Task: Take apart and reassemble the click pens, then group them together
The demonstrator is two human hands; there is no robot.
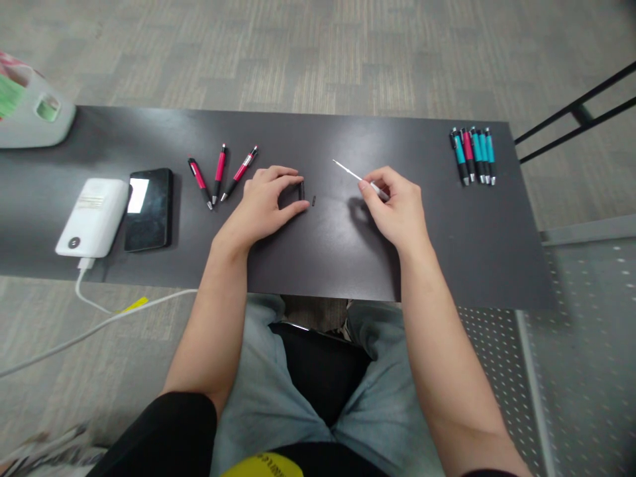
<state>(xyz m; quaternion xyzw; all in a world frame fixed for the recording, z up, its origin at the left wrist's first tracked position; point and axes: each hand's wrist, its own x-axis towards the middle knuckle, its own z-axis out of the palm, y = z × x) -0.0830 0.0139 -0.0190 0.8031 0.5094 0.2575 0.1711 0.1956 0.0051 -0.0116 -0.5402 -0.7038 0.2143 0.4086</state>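
My left hand (272, 200) rests low over the table, its thumb and forefinger at either end of a short black pen part (301, 191). Just right of that thumb lies a tiny dark piece (313, 201), too small to name. Between thumb and fingers, my right hand (397, 204) holds a slim white pen refill (354, 175), its thin tip pointing up and left above the tabletop. To the left of my left hand lie three red and black pens: one outer pen (200, 183), a middle pen (219, 173) and a slanted pen (240, 173).
On the dark table (328, 265), several teal pens and one red pen (468, 156) lie in a row at the right. A black phone (152, 228) and a white power bank (93, 217) with a cable (99, 324) are at left. A white container (37, 122) stands far left.
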